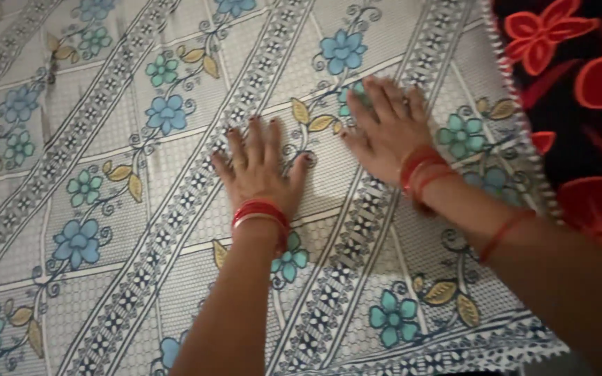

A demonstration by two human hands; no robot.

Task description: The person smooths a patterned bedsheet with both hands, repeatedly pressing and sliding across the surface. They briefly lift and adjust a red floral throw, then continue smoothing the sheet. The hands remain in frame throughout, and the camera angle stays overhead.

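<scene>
- Left hand (259, 167) lies flat, fingers spread, on the floral sheet (106, 174).
- Right hand (384, 129) likewise flat, near the sheet's right edge.
- Sheet looks mostly smooth; faint creases remain by the hands.
- Red-flowered cloth (580, 104) lies beyond that edge.

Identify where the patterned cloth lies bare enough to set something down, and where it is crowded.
Bare: the patterned cloth beyond the left hand, and the near corner under the right forearm. Crowded: around the right hand, beside the trimmed edge and red-flowered fabric.
</scene>
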